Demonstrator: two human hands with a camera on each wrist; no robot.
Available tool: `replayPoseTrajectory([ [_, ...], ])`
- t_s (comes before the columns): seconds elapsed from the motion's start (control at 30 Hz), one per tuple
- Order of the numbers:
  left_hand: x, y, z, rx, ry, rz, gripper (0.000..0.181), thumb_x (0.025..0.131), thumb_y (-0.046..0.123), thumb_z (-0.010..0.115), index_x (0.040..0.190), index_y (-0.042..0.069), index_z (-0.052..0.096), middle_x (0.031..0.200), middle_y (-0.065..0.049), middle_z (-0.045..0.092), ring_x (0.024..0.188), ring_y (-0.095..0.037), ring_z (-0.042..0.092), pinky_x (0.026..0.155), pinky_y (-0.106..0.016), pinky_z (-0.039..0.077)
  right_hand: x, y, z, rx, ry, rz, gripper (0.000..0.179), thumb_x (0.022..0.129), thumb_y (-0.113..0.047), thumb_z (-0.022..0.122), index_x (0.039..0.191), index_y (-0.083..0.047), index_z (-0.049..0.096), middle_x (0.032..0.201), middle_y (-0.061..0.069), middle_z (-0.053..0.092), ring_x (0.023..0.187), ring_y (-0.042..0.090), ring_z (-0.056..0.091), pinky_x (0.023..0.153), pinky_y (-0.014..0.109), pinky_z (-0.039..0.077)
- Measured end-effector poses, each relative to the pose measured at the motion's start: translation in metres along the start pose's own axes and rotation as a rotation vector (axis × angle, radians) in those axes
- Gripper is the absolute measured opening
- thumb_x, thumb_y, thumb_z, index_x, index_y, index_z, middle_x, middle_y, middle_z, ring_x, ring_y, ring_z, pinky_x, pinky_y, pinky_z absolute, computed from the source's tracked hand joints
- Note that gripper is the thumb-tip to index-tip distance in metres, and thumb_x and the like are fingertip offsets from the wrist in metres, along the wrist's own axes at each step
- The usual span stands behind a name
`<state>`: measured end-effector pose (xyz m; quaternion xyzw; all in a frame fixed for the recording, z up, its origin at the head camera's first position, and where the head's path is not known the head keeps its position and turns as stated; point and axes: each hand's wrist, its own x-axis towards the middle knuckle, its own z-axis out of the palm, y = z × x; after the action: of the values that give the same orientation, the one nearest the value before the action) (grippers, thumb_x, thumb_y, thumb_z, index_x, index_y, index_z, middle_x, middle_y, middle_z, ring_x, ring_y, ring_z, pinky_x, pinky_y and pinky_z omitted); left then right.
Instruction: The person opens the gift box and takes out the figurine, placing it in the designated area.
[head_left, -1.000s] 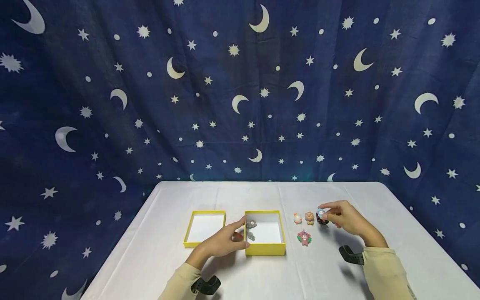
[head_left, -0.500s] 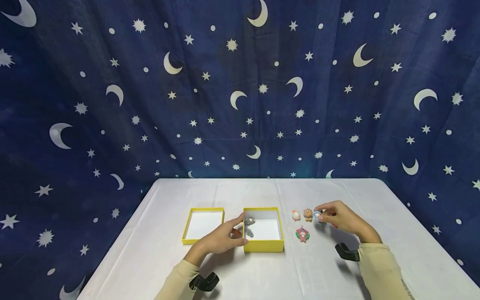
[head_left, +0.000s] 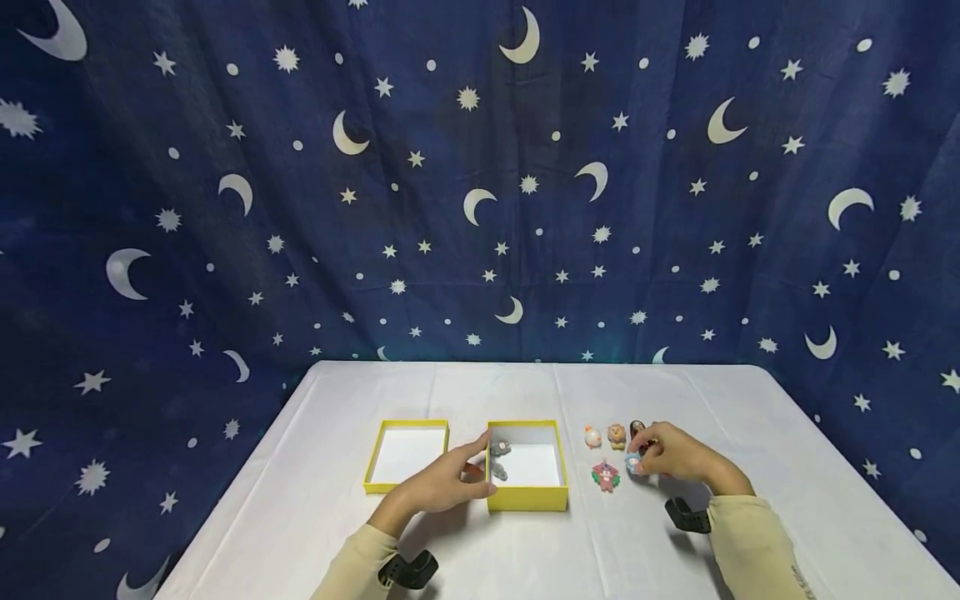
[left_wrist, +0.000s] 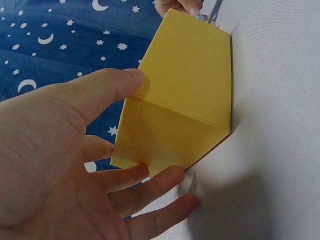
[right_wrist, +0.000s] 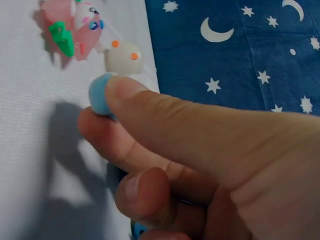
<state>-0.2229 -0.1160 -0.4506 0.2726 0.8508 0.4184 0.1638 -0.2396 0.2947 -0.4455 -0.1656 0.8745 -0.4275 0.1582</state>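
Observation:
My right hand (head_left: 678, 452) pinches a small figurine with a light-blue top (right_wrist: 100, 95) between thumb and forefinger, low over the table. Just beyond it is a dark-haired figurine (head_left: 637, 428), partly hidden by the hand. To the left are a round white figurine (head_left: 593, 437), a brown lion-like figurine (head_left: 617, 436), and nearer me a pink figurine with green sides (head_left: 606, 476). My left hand (head_left: 442, 479) holds the left side of an open yellow box (head_left: 528, 499), thumb at its near corner and forefinger at the far one. Two grey figurines (head_left: 500, 448) lie inside it.
A shallow yellow lid (head_left: 407, 456), white inside, lies to the left of the box. White cloth covers the table (head_left: 480, 387), and a dark blue curtain (head_left: 442, 183) with moons and stars hangs behind it.
My right hand has carried the blue-topped figurine a little left and toward me, away from the dark-haired one, which now shows behind it. My left hand has stayed at the box.

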Motion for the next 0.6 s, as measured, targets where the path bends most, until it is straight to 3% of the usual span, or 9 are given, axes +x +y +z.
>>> replayPoseTrajectory([
  [0.2,-0.0001,0.0008,0.0017,-0.001,0.003,0.0,0.088,0.094,0.03,0.07,0.162,0.006,0.02,0.165,-0.015,0.033,0.113,-0.019,0.066,0.099,-0.037,0.051,0.0,-0.0007,0.0069,-0.031,-0.004,0.063,0.022,0.085,0.004,0.073,0.105,0.008,0.067,0.071,0.004,0.069,0.057,0.01,0.048,0.051,0.022,0.04],
  [0.6,0.0011,0.0013,0.0002,0.005,0.002,-0.011,0.086,0.095,0.026,0.07,0.162,0.006,0.02,0.165,-0.015,0.033,0.114,-0.019,0.066,0.098,-0.038,0.052,-0.0008,-0.007,0.0067,-0.062,-0.067,0.081,0.018,0.084,0.002,0.075,0.099,0.004,0.066,0.067,0.0,0.064,0.055,0.01,0.047,0.052,0.022,0.038],
])
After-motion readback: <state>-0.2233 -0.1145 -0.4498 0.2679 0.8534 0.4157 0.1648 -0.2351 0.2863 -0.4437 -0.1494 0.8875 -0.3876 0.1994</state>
